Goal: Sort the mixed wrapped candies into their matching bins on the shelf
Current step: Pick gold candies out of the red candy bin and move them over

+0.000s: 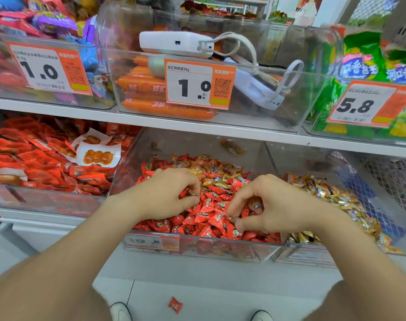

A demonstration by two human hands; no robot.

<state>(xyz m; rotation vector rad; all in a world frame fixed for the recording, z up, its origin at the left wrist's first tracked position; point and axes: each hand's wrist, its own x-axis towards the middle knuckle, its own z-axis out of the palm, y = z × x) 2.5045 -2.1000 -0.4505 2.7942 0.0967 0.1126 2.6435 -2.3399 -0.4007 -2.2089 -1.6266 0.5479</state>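
Both hands are down in the middle bin [220,249], on top of a big heap of red candies [211,212]. The left hand [165,195] has its fingers curled, and its thumb and first finger pinch one small gold candy [194,193]. The right hand [274,205] is curled too, with a gold candy with a blue mark [256,205] tucked inside its bent fingers. Just past both hands, at the back of the heap, more gold candies [220,167] lie mixed in with the red ones. Right beside the right hand is the gold bin [301,251], full of gold wrappers. Out past the left hand is a bin of flat red packets [46,163]. Above the hands a white shelf board [197,126] runs across. On it, straight up from the hands, sits a clear box of orange sausages [146,86], with a white charger [174,44] and white cables [292,75] lying in it. A price tag [197,84] on the front says 1.0. Up past the right hand are green bags [359,63]. Below the hands, on the floor, one red candy [175,304] lies between two white shoes [121,311].
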